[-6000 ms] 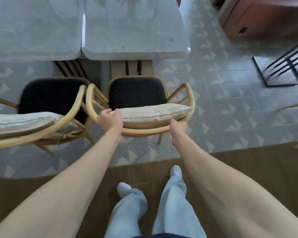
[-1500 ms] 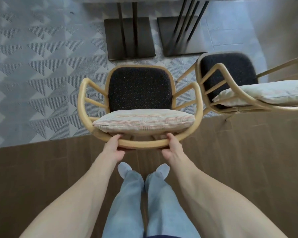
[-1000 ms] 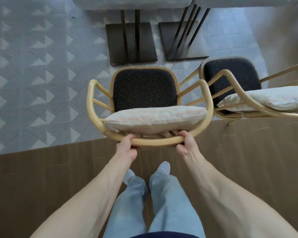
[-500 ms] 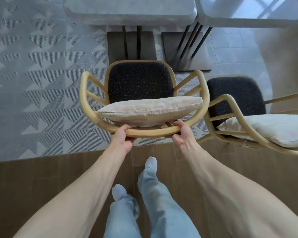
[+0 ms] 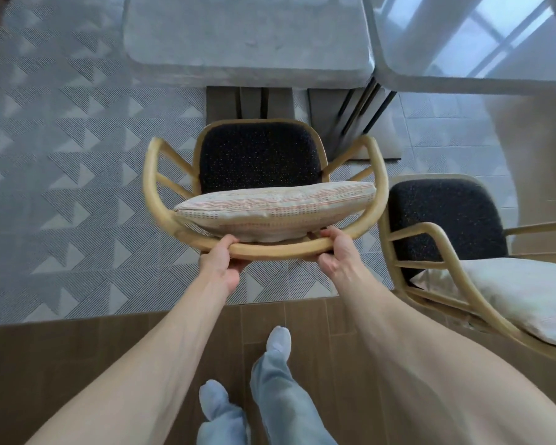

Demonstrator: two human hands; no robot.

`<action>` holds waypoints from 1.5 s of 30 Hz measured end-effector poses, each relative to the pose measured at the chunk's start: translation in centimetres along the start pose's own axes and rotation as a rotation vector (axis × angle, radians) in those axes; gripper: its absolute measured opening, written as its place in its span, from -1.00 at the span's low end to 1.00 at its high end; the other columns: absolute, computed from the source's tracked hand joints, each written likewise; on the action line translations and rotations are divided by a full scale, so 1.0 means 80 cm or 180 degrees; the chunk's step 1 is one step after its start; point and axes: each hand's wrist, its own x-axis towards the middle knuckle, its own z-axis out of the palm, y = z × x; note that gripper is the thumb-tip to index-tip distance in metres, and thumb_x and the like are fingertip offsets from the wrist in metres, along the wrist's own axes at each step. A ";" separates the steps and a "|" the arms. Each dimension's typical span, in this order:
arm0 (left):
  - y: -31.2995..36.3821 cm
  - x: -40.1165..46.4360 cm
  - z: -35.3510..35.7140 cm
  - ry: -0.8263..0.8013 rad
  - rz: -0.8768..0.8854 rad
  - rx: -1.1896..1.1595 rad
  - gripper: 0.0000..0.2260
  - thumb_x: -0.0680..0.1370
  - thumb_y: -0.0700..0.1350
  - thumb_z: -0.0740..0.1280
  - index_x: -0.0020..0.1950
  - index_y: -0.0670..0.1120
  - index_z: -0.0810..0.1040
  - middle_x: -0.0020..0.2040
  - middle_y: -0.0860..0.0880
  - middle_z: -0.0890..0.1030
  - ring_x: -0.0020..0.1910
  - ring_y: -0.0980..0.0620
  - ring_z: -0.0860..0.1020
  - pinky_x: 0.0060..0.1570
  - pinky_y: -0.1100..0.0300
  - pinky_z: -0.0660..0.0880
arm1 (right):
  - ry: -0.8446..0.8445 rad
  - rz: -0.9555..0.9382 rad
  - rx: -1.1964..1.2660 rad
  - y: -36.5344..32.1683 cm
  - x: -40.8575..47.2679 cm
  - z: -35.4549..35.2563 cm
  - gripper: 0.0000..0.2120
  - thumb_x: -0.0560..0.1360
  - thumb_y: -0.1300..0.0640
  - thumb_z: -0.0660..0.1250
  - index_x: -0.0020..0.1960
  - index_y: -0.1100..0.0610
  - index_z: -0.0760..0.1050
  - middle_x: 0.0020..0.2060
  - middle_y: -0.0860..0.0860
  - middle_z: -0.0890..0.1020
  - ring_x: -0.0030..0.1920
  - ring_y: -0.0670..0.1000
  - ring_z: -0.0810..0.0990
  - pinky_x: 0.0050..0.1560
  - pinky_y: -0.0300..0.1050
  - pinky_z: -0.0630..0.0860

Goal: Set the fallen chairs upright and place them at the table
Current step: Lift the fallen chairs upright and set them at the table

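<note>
While the wooden armchair (image 5: pixel 264 187) stands upright facing the grey table (image 5: pixel 247 36), the left hand (image 5: pixel 220 268) and right hand (image 5: pixel 337 256) curl their fingers round its curved back rail, a striped cushion (image 5: pixel 275 208) resting against it, beside a second armchair (image 5: pixel 446 220)

Wooden chair (image 5: pixel 180 232) — speckled cloth seat (image 5: pixel 259 159), glossy table (image 5: pixel 463 43)

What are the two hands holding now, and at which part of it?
Both hands hold the wooden chair by the curved top rail of its backrest: left hand toward the left end, right hand toward the right.
</note>
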 end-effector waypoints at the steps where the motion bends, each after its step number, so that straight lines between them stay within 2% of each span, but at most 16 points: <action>1: -0.001 0.001 0.000 0.0019 -0.0007 0.0017 -0.55 0.54 -0.33 0.37 0.42 -0.28 0.36 0.25 -0.32 0.55 0.10 -0.25 0.60 -0.16 -0.11 0.62 | -0.0020 0.0004 -0.0031 0.001 -0.001 -0.001 -0.43 0.53 0.43 0.24 0.51 0.19 0.32 0.33 0.24 0.57 0.26 0.24 0.61 -0.25 0.33 0.52; 4: -0.002 0.002 -0.001 0.0021 0.0036 0.0040 -0.54 0.54 -0.31 0.39 0.41 -0.27 0.37 0.24 -0.32 0.56 0.03 -0.21 0.61 -0.17 -0.11 0.63 | -0.0051 -0.0014 -0.0139 0.002 -0.003 -0.004 -0.45 0.53 0.40 0.28 0.49 0.18 0.32 0.31 0.24 0.58 0.22 0.24 0.62 -0.19 0.37 0.55; 6: -0.002 0.000 -0.001 -0.0026 0.0048 0.0052 -0.54 0.55 -0.30 0.39 0.41 -0.27 0.37 0.26 -0.32 0.55 0.08 -0.24 0.60 -0.12 -0.15 0.62 | -0.0060 -0.0027 -0.0303 0.001 -0.005 -0.005 -0.47 0.55 0.35 0.31 0.49 0.18 0.31 0.28 0.24 0.60 0.16 0.23 0.63 -0.19 0.35 0.57; 10: 0.002 -0.007 -0.003 -0.0083 0.0108 0.0167 -0.57 0.55 -0.32 0.38 0.40 -0.28 0.38 0.26 -0.34 0.53 0.15 -0.28 0.58 0.00 -0.25 0.61 | -0.0020 -0.0067 -0.0486 0.003 -0.012 -0.005 -0.51 0.57 0.32 0.32 0.47 0.19 0.32 0.25 0.25 0.60 0.20 0.26 0.61 -0.22 0.32 0.59; 13: 0.010 -0.013 -0.006 -0.0056 0.0081 0.0237 -0.61 0.55 -0.33 0.37 0.36 -0.28 0.40 0.22 -0.33 0.55 0.09 -0.28 0.60 -0.10 -0.26 0.62 | -0.0051 -0.0035 -0.0496 0.002 -0.018 -0.001 -0.57 0.61 0.31 0.28 0.46 0.22 0.34 0.26 0.27 0.60 0.22 0.30 0.59 -0.17 0.38 0.56; 16: 0.017 -0.010 -0.013 -0.0083 0.0078 0.0290 -0.67 0.57 -0.34 0.35 0.32 -0.29 0.44 0.19 -0.33 0.56 0.03 -0.27 0.60 -0.21 -0.23 0.61 | -0.0013 0.0003 -0.0501 0.009 -0.020 0.002 -0.58 0.61 0.31 0.28 0.45 0.23 0.35 0.25 0.27 0.60 0.16 0.29 0.59 -0.23 0.37 0.55; 20: 0.021 -0.010 -0.026 -0.0255 0.0075 0.0217 -0.64 0.59 -0.34 0.33 0.38 -0.30 0.40 0.27 -0.36 0.53 0.18 -0.32 0.56 0.00 -0.31 0.58 | -0.0051 0.0039 -0.0449 0.018 -0.028 0.004 -0.60 0.62 0.29 0.29 0.44 0.23 0.36 0.24 0.28 0.59 0.22 0.32 0.58 0.12 0.49 0.54; 23: 0.021 -0.020 -0.034 -0.0447 0.0083 0.0133 -0.61 0.61 -0.31 0.30 0.43 -0.27 0.36 0.34 -0.33 0.48 0.28 -0.33 0.51 0.14 -0.30 0.54 | -0.0097 0.0017 -0.0500 0.015 -0.035 0.002 -0.58 0.61 0.27 0.30 0.44 0.22 0.35 0.25 0.26 0.57 0.24 0.32 0.57 0.07 0.51 0.54; 25: 0.020 -0.035 -0.037 -0.0490 0.0091 0.0240 -0.62 0.63 -0.28 0.27 0.44 -0.25 0.34 0.36 -0.32 0.46 0.30 -0.31 0.50 0.20 -0.25 0.52 | -0.0001 -0.0053 -0.0652 0.017 -0.046 -0.001 -0.57 0.59 0.25 0.32 0.43 0.20 0.34 0.23 0.22 0.54 0.27 0.28 0.53 0.15 0.52 0.50; 28: 0.015 -0.065 -0.034 0.0009 0.0303 0.0777 -0.68 0.62 -0.24 0.25 0.37 -0.23 0.37 0.29 -0.24 0.49 0.16 -0.24 0.57 0.20 -0.19 0.56 | 0.0673 -0.0446 -0.1155 0.024 -0.073 -0.008 -0.60 0.58 0.15 0.29 0.38 0.21 0.39 0.13 0.12 0.53 0.20 0.17 0.50 0.26 0.24 0.51; 31: 0.010 -0.107 -0.027 0.0439 0.0879 0.1403 -0.67 0.54 -0.19 0.29 0.29 -0.22 0.49 0.16 -0.17 0.58 -0.19 -0.04 0.56 -0.07 0.03 0.66 | 0.0997 -0.0957 -0.1534 0.030 -0.113 -0.017 -0.62 0.57 0.08 0.26 0.32 0.24 0.47 0.08 0.12 0.59 0.08 0.13 0.56 0.01 -0.03 0.48; 33: 0.012 -0.139 -0.020 0.0101 0.1251 0.1536 -0.77 0.53 -0.15 0.29 0.15 -0.18 0.57 -0.01 -0.09 0.61 -0.26 0.00 0.54 -0.20 0.14 0.58 | 0.0691 -0.1088 -0.1497 0.031 -0.143 -0.022 -0.68 0.56 0.09 0.27 0.25 0.22 0.51 -0.05 0.09 0.58 -0.10 0.06 0.54 -0.15 -0.06 0.47; 36: 0.021 -0.196 -0.011 -0.0611 0.1735 0.1787 -0.88 0.55 -0.16 0.27 -0.01 -0.15 0.58 -0.12 -0.09 0.59 -0.15 -0.03 0.55 -0.12 0.08 0.56 | 0.0100 -0.1455 -0.1270 0.023 -0.199 -0.033 -0.82 0.56 0.15 0.27 0.08 0.19 0.58 -0.09 0.08 0.61 -0.05 0.07 0.57 0.01 0.00 0.57; 39: 0.025 -0.259 0.004 -0.1314 0.2248 0.2035 -0.85 0.60 -0.18 0.24 -0.01 -0.15 0.61 -0.04 -0.12 0.65 -0.02 -0.06 0.61 0.04 -0.04 0.61 | -0.0395 -0.2023 -0.1025 0.003 -0.268 -0.054 -0.87 0.58 0.20 0.28 -0.08 0.15 0.59 -0.15 0.08 0.64 -0.07 0.06 0.59 0.08 0.05 0.59; 42: 0.013 -0.320 0.024 -0.1796 0.2655 0.2200 -0.84 0.61 -0.17 0.23 0.00 -0.11 0.61 -0.03 -0.11 0.68 -0.03 -0.05 0.64 0.03 -0.04 0.63 | -0.0574 -0.2476 -0.0795 -0.022 -0.331 -0.094 -0.86 0.58 0.24 0.28 -0.05 0.14 0.63 0.00 0.19 0.69 0.00 0.09 0.64 0.12 0.04 0.61; 45: -0.022 -0.374 0.043 -0.2149 0.2852 0.2273 -0.87 0.61 -0.15 0.24 0.02 -0.08 0.59 -0.04 -0.09 0.68 -0.04 -0.06 0.65 0.04 -0.02 0.63 | -0.0486 -0.2779 -0.0491 -0.049 -0.382 -0.149 -0.83 0.61 0.21 0.26 0.05 0.19 0.63 0.00 0.20 0.70 0.03 0.12 0.65 0.16 0.07 0.59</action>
